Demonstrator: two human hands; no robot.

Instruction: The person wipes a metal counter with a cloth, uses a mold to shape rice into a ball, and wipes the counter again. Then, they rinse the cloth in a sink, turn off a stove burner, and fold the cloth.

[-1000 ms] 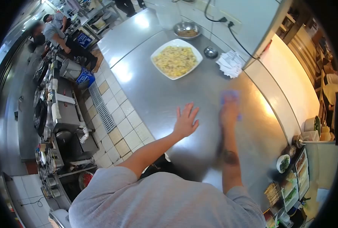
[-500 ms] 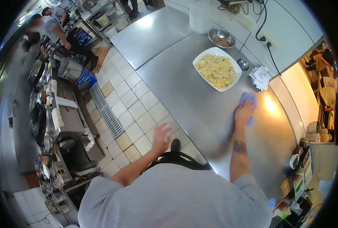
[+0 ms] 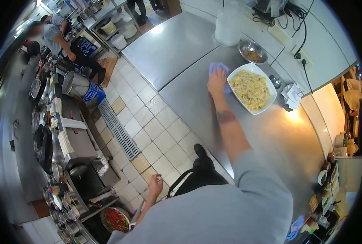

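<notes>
Far to the left of my fingers, a co-worker (image 3: 55, 34) bends over the cooking line. My left hand (image 3: 155, 185) hangs low over the tiled floor (image 3: 156, 130), fingers loosely bent and holding nothing. My right hand (image 3: 216, 79) lies flat on a blue cloth (image 3: 217, 66), fingers close together, pressing it onto the steel surface (image 3: 189, 93); the cloth shows just past the fingertips. Just right of those fingers sits a white square plate (image 3: 232, 84) of fried rice (image 3: 252, 87). A metal bowl (image 3: 253, 51) stands beyond it, and paper napkins (image 3: 292, 94) lie further right.
</notes>
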